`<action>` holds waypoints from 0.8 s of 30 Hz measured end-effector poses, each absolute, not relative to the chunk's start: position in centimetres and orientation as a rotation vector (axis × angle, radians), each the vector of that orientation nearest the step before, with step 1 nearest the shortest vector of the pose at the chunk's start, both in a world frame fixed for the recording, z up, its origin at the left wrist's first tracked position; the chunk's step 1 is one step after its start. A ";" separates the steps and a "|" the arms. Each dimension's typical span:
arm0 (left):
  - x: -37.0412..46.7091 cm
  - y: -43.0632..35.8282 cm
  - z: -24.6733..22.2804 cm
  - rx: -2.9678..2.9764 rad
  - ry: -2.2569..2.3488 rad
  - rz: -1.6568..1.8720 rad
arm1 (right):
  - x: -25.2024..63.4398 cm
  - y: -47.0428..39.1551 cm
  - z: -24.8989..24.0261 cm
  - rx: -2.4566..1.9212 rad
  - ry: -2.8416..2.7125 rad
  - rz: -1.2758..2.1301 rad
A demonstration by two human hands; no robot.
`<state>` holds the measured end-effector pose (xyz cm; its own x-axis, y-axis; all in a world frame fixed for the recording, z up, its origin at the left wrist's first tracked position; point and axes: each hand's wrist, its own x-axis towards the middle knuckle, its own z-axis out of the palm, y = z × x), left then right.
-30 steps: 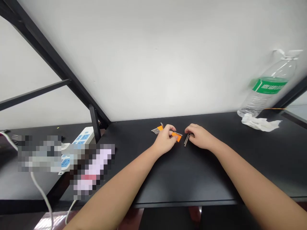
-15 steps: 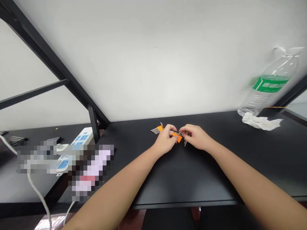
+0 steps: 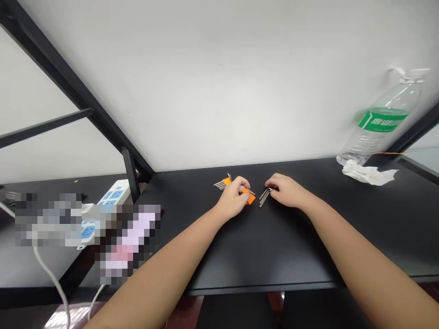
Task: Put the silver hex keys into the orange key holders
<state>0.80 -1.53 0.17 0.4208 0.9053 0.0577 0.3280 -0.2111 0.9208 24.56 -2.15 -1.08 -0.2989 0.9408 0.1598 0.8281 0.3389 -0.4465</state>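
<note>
My left hand (image 3: pixel 233 197) is closed around an orange hex key holder (image 3: pixel 249 196), with a short metal piece showing along its upper edge. To the right, apart from the holder, my right hand (image 3: pixel 286 189) has thumb and fingers closed at the bent ends of several metal hex keys (image 3: pixel 265 197). Their long shafts point down and left over the black table. How many keys the fingers grip is hidden. Just beyond my left hand lies a second orange holder (image 3: pixel 227 181) with several hex keys fanned out of it.
A large clear bottle (image 3: pixel 380 121) with a green label leans by the wall at the right, crumpled tissue (image 3: pixel 368 173) before it. At the left are a white power strip (image 3: pixel 115 194), a blurred pinkish object (image 3: pixel 135 242), a white cable (image 3: pixel 51 274) and a black frame post (image 3: pixel 130 173).
My hands have moved apart: the left went slightly left with the orange holder, while the right drew away from it. More of the hex keys by my right hand now shows.
</note>
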 end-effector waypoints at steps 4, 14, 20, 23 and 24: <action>0.7 -1.5 0.0 1.725 1.069 0.771 | 24.8 -2.6 -0.9 -1.476 -2.339 0.425; 1.1 -1.6 -0.4 1.681 0.949 0.789 | 22.9 -3.8 0.6 -1.327 -2.213 0.405; 1.2 -1.5 -0.8 1.675 0.879 0.796 | 20.3 -4.8 1.7 -1.180 -2.116 0.595; 1.3 -1.4 -0.8 1.680 0.894 0.784 | 20.3 -4.7 1.4 -1.161 -2.129 0.605; 1.3 -1.4 -0.8 1.682 0.890 0.784 | 20.4 -4.6 1.4 -1.154 -2.143 0.600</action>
